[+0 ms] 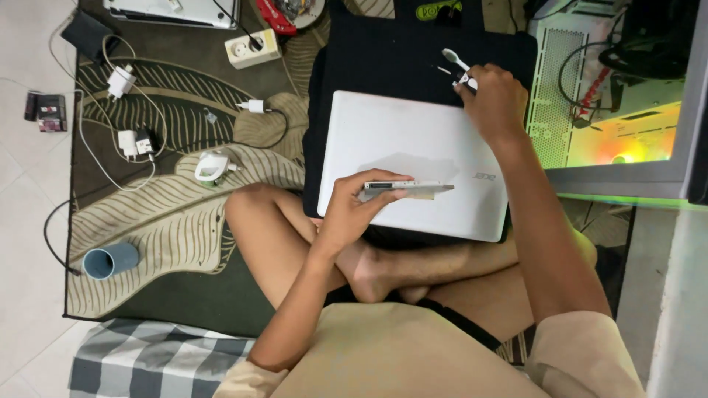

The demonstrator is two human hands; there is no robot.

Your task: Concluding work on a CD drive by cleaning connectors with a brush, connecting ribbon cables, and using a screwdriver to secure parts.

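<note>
A shut white laptop (pixel 413 140) lies on a black bag (pixel 391 51) over my crossed legs. My left hand (pixel 352 210) grips a thin flat silver drive (pixel 413 189) by its left end and holds it level just above the laptop's lid. At the laptop's far right corner, my right hand (pixel 494 99) is closed around a small white-handled tool (pixel 457 63) whose tip points up and left over the bag.
A leaf-patterned rug (pixel 162 221) carries several white chargers and cables (pixel 133 140), a white power socket (pixel 253 48) and a blue cup (pixel 110 261) lying on its side. An open computer case (pixel 612 110) glows at the right. A checked cloth (pixel 147 361) lies at lower left.
</note>
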